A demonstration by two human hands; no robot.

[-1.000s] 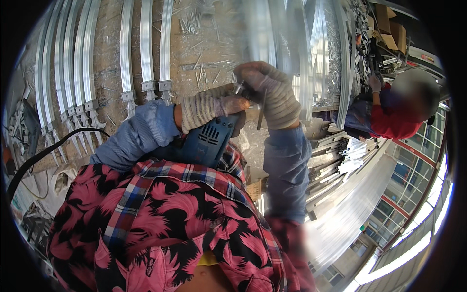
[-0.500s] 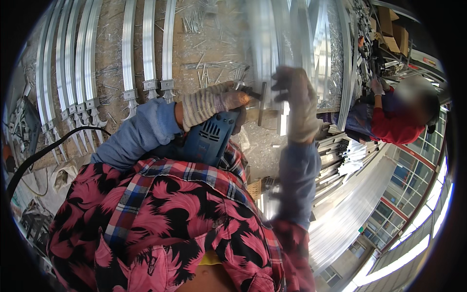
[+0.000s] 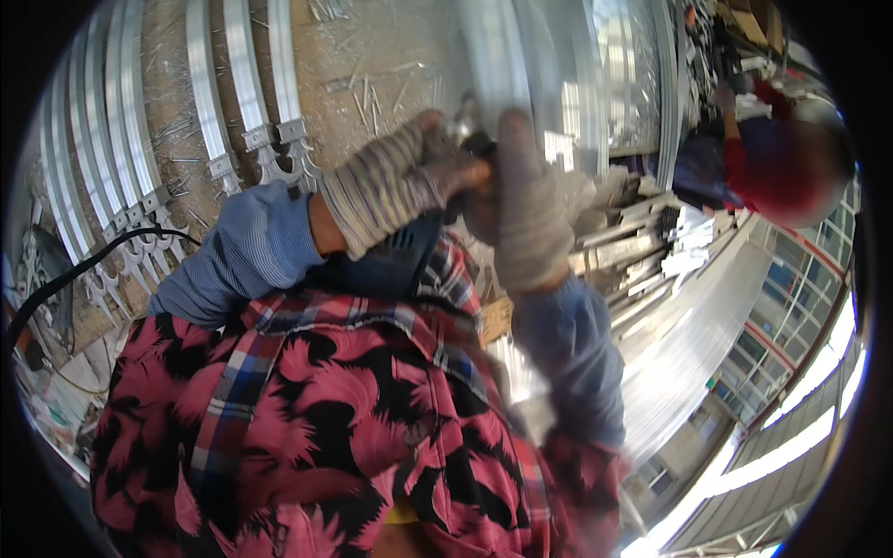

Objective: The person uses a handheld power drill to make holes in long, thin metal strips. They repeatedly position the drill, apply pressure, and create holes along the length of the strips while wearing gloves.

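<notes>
A blue power drill (image 3: 383, 265) rests against my front, its body partly covered by my hands and sleeve. My left hand (image 3: 391, 186), in a striped knit glove with bare fingertips, is closed around the drill's front end. Meeting it there is my gloved right hand (image 3: 528, 209), fingers curled in at the drill's nose and smeared by motion. What the right fingers grip is hidden. A blurred silver metal part (image 3: 468, 116) shows just beyond the hands.
Long aluminium bars with forked ends (image 3: 209, 102) lie at the left. Shiny profiles (image 3: 577, 74) lie ahead, and metal shavings litter the brown surface. A black cable (image 3: 88, 265) runs at the left. Stacked profiles (image 3: 642, 251) and a person in red (image 3: 781, 172) are at the right.
My right hand has come left from beside the drill to its nose, against my left hand. The metal crossbar seen there before is now hidden. The whole view has shifted and blurred.
</notes>
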